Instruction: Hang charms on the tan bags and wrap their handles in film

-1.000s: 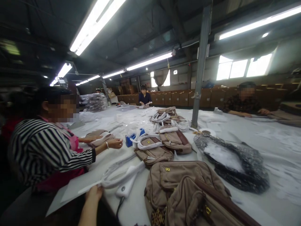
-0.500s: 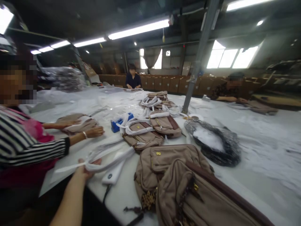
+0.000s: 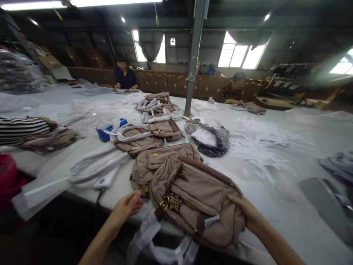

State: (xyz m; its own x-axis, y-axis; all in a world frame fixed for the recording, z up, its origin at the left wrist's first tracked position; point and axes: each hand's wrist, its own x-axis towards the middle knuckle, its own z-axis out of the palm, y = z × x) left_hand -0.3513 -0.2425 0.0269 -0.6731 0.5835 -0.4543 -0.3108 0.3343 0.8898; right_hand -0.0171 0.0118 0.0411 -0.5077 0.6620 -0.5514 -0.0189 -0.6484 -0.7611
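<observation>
A brown fabric bag (image 3: 198, 187) with leather trim lies in front of me, over the front of the table. My right hand (image 3: 249, 213) holds its right end, thumb on top and the other fingers hidden behind the edge. My left hand (image 3: 127, 208) hovers at the bag's left side with loosely bent fingers, near a leopard-print charm (image 3: 145, 190), and nothing shows in it. Another leopard-print charm (image 3: 175, 202) hangs on the bag's front. White-wrapped handles (image 3: 168, 254) droop below the table edge. A second brown bag (image 3: 165, 152) lies partly under the first.
More brown bags (image 3: 139, 140) with wrapped handles lie beyond, beside a blue tape dispenser (image 3: 104, 133). A white-wrapped strap (image 3: 82, 167) and a white device (image 3: 107, 180) are at left. A metal post (image 3: 193, 59) rises from the table. Co-workers sit around, one striped sleeve (image 3: 24, 130) nearby.
My left hand has left the white-wrapped strap and moved right to the bag. My right hand has come into view on the bag, which now lies turned more crosswise. The view has swung right.
</observation>
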